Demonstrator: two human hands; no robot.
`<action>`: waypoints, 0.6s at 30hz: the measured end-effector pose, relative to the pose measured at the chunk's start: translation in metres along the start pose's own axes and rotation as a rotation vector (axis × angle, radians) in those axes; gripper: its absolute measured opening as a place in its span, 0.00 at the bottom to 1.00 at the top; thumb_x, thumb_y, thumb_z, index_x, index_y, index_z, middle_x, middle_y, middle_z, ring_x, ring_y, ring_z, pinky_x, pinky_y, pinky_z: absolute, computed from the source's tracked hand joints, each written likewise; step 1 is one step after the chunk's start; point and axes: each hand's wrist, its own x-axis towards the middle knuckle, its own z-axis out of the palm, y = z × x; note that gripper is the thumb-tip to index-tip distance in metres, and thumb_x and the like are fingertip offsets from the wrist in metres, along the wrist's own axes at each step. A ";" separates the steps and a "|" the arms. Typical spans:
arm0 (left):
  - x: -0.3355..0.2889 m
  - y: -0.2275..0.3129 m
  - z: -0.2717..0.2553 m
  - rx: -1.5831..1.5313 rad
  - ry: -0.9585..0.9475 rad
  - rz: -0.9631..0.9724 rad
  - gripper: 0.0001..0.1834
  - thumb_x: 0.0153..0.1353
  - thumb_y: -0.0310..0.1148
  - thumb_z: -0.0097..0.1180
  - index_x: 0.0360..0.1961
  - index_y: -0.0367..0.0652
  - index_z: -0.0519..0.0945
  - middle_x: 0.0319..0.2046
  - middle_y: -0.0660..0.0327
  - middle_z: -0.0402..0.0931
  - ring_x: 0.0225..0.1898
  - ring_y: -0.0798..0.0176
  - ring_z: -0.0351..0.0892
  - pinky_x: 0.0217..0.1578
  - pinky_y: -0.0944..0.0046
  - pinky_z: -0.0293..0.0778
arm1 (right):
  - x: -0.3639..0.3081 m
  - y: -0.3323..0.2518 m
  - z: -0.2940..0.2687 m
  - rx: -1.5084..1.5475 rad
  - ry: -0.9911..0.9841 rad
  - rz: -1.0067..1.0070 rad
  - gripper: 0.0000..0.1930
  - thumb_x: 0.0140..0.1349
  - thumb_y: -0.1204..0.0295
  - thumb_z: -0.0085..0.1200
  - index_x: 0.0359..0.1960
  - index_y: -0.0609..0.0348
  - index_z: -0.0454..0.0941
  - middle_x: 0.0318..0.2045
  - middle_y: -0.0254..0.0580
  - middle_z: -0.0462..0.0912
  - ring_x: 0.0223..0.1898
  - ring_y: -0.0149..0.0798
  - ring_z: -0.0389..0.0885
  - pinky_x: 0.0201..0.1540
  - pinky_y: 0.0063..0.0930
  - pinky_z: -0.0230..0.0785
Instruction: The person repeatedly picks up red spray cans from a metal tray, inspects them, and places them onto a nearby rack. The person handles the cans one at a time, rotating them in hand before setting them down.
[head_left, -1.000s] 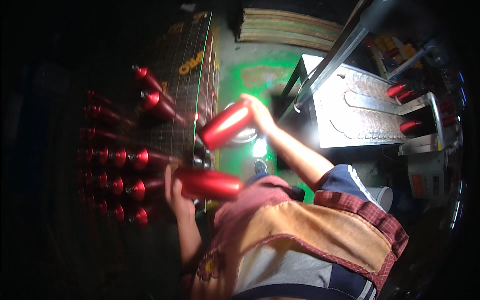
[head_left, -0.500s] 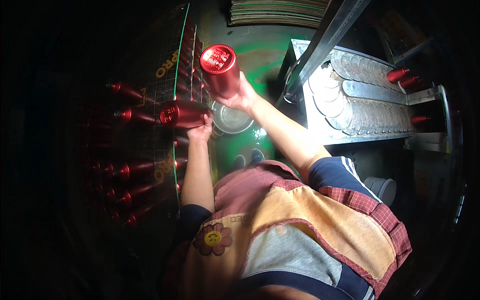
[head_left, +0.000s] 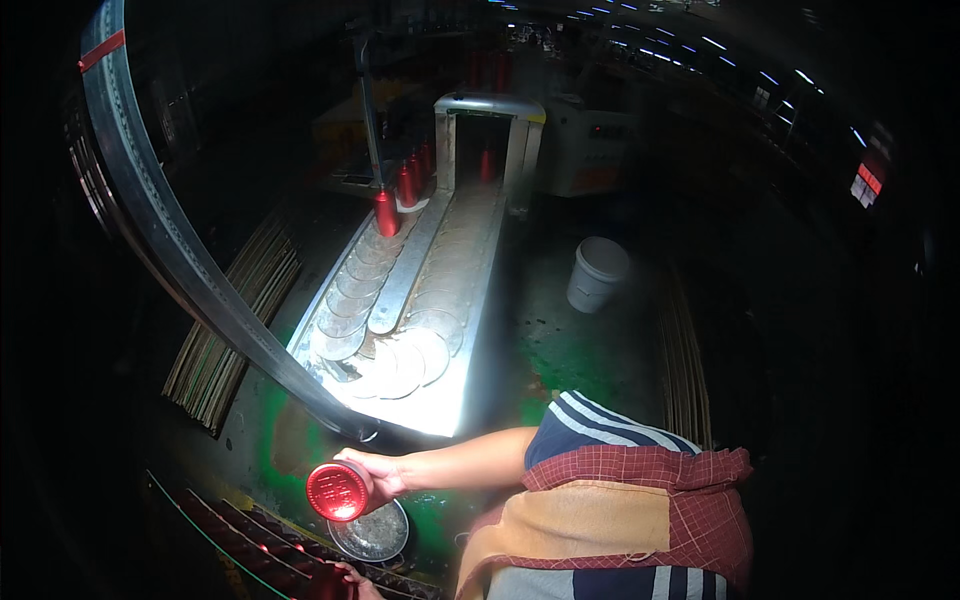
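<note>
My right hand (head_left: 380, 474) is wrapped round a red metal bottle (head_left: 338, 492), whose round base is turned toward me. Below that bottle, a round metal basin (head_left: 385, 538) stands on the floor, partly covered by it. At the lower edge my left hand (head_left: 358, 582) shows only in part. Its fingers are closed on a second red bottle (head_left: 328, 580), dark and mostly cut off by the frame. Beside it at the lower left is a gridded panel with a green edge (head_left: 205, 536).
Ahead, a brightly lit conveyor of overlapping metal plates (head_left: 415, 290) carries upright red bottles (head_left: 387, 214) toward a metal arch (head_left: 490, 103). A steel post (head_left: 165, 210) rises on the left, near stacked sheets (head_left: 230, 325). A white bucket (head_left: 600, 262) stands right of the conveyor.
My view has swung right and up, bringing the conveyor to the middle. Both hands, still holding their bottles, now appear lower in the picture, the left one mostly out of frame.
</note>
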 end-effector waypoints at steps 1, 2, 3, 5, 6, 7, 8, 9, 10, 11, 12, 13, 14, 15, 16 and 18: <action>-0.006 -0.008 0.019 0.064 -0.039 0.015 0.25 0.68 0.40 0.47 0.60 0.33 0.69 0.54 0.49 0.74 0.54 0.51 0.74 0.51 0.54 0.77 | -0.028 -0.020 -0.019 -0.035 0.043 -0.082 0.29 0.55 0.39 0.51 0.51 0.44 0.77 0.48 0.41 0.82 0.48 0.42 0.81 0.49 0.44 0.75; -0.014 -0.016 0.038 0.122 -0.076 0.029 0.25 0.68 0.40 0.47 0.60 0.33 0.69 0.53 0.50 0.74 0.53 0.51 0.74 0.51 0.54 0.77 | -0.060 -0.034 -0.038 -0.057 0.112 -0.178 0.29 0.57 0.40 0.50 0.52 0.44 0.76 0.50 0.41 0.82 0.50 0.43 0.80 0.50 0.46 0.74; -0.020 -0.025 0.057 0.169 -0.116 0.036 0.25 0.68 0.40 0.48 0.60 0.33 0.69 0.53 0.50 0.74 0.53 0.52 0.75 0.51 0.54 0.77 | -0.093 -0.052 -0.055 -0.003 0.098 -0.240 0.28 0.58 0.41 0.49 0.53 0.44 0.75 0.51 0.41 0.81 0.50 0.44 0.80 0.52 0.48 0.73; -0.032 -0.045 0.094 0.252 -0.185 0.055 0.26 0.67 0.40 0.49 0.60 0.33 0.69 0.52 0.50 0.74 0.53 0.52 0.75 0.51 0.54 0.76 | -0.166 -0.078 -0.083 0.011 0.256 -0.419 0.27 0.61 0.43 0.48 0.54 0.46 0.74 0.52 0.42 0.79 0.51 0.47 0.78 0.55 0.52 0.71; -0.034 -0.056 0.111 0.289 -0.217 0.063 0.26 0.67 0.40 0.49 0.60 0.33 0.69 0.52 0.50 0.74 0.52 0.53 0.75 0.51 0.55 0.76 | -0.210 -0.096 -0.095 -0.008 0.388 -0.487 0.27 0.62 0.43 0.48 0.53 0.48 0.74 0.53 0.42 0.79 0.52 0.47 0.78 0.56 0.54 0.69; -0.036 -0.069 0.127 0.323 -0.247 0.073 0.26 0.67 0.40 0.49 0.60 0.33 0.69 0.52 0.51 0.75 0.52 0.53 0.75 0.51 0.55 0.76 | -0.247 -0.120 -0.102 -0.048 0.411 -0.616 0.26 0.64 0.45 0.48 0.54 0.50 0.73 0.52 0.43 0.79 0.52 0.47 0.78 0.56 0.55 0.70; -0.036 -0.085 0.144 0.357 -0.272 0.079 0.26 0.67 0.40 0.50 0.60 0.33 0.69 0.52 0.51 0.75 0.52 0.53 0.75 0.51 0.55 0.76 | -0.282 -0.149 -0.107 -0.067 0.423 -0.724 0.26 0.65 0.47 0.48 0.55 0.52 0.73 0.52 0.43 0.78 0.53 0.47 0.78 0.56 0.55 0.70; -0.034 -0.103 0.162 0.389 -0.293 0.093 0.27 0.67 0.41 0.50 0.61 0.33 0.69 0.51 0.51 0.75 0.51 0.54 0.75 0.51 0.55 0.76 | -0.317 -0.184 -0.111 -0.130 0.507 -0.837 0.22 0.66 0.53 0.49 0.55 0.53 0.74 0.52 0.43 0.77 0.54 0.44 0.76 0.57 0.50 0.70; -0.031 -0.122 0.182 0.415 -0.308 0.109 0.27 0.67 0.41 0.51 0.61 0.33 0.69 0.51 0.51 0.75 0.51 0.54 0.76 0.51 0.55 0.76 | -0.348 -0.222 -0.114 -0.212 0.540 -0.960 0.19 0.68 0.59 0.50 0.55 0.53 0.75 0.52 0.43 0.76 0.55 0.41 0.74 0.57 0.44 0.70; -0.029 -0.144 0.204 0.441 -0.324 0.122 0.27 0.67 0.41 0.51 0.61 0.33 0.69 0.51 0.51 0.75 0.51 0.54 0.76 0.50 0.55 0.76 | -0.372 -0.265 -0.116 -0.375 0.710 -1.053 0.18 0.67 0.62 0.51 0.55 0.52 0.75 0.52 0.43 0.77 0.54 0.40 0.75 0.57 0.40 0.70; -0.029 -0.165 0.229 0.454 -0.331 0.141 0.27 0.66 0.41 0.51 0.61 0.33 0.69 0.51 0.52 0.75 0.50 0.55 0.76 0.50 0.56 0.76 | -0.393 -0.311 -0.119 -0.590 0.799 -1.168 0.17 0.67 0.64 0.52 0.56 0.52 0.76 0.52 0.42 0.77 0.53 0.39 0.76 0.57 0.36 0.71; -0.029 -0.187 0.257 0.472 -0.342 0.160 0.27 0.66 0.41 0.52 0.61 0.33 0.69 0.50 0.52 0.76 0.50 0.55 0.76 0.50 0.56 0.76 | -0.407 -0.351 -0.122 -0.754 0.865 -1.208 0.16 0.66 0.67 0.54 0.55 0.52 0.77 0.52 0.42 0.78 0.52 0.37 0.76 0.57 0.33 0.71; -0.030 -0.207 0.287 0.484 -0.351 0.184 0.27 0.66 0.41 0.52 0.61 0.33 0.69 0.50 0.52 0.76 0.50 0.55 0.76 0.50 0.56 0.76 | -0.418 -0.393 -0.126 -0.925 0.897 -1.271 0.16 0.65 0.69 0.55 0.54 0.53 0.78 0.52 0.42 0.78 0.51 0.36 0.77 0.57 0.30 0.71; -0.035 -0.224 0.316 0.498 -0.351 0.210 0.28 0.66 0.41 0.53 0.61 0.33 0.69 0.50 0.52 0.76 0.49 0.56 0.76 0.50 0.56 0.76 | -0.422 -0.425 -0.133 -1.147 0.901 -1.330 0.16 0.61 0.68 0.60 0.51 0.51 0.80 0.52 0.46 0.79 0.50 0.40 0.78 0.58 0.34 0.70; -0.037 -0.239 0.349 0.511 -0.359 0.245 0.28 0.66 0.41 0.53 0.61 0.33 0.69 0.50 0.52 0.76 0.49 0.56 0.77 0.50 0.56 0.76 | -0.422 -0.458 -0.141 -1.417 1.218 -1.262 0.18 0.56 0.65 0.64 0.50 0.45 0.81 0.52 0.47 0.77 0.53 0.44 0.76 0.60 0.38 0.67; -0.034 -0.266 0.415 0.545 -0.365 0.302 0.28 0.66 0.41 0.54 0.61 0.33 0.69 0.49 0.53 0.76 0.48 0.57 0.77 0.50 0.57 0.76 | -0.418 -0.509 -0.165 -1.468 1.268 -1.272 0.21 0.50 0.64 0.67 0.49 0.31 0.83 0.58 0.43 0.68 0.61 0.50 0.66 0.63 0.39 0.63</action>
